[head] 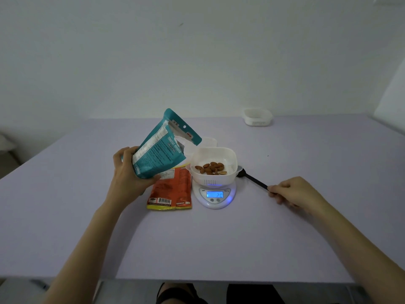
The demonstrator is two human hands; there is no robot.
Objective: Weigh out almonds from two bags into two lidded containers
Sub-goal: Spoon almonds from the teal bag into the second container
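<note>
My left hand [129, 172] grips the teal bag [160, 148], fingers [126, 151] curled round its base, its open top tilted toward the container [213, 155] of almonds [210, 168] on the scale [215, 197], which reads 20. My right hand [291, 193] pinches the handle end of the spoon [252, 178], whose bowl lies just beside that container. The orange bag [173, 189] lies flat on the worktop [219, 238], left of the scale.

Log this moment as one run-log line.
left hand: holds teal bag tilted toward white container | right hand: pinches black spoon handle | white container: on scale, almonds inside | orange bag: flat on table
</note>
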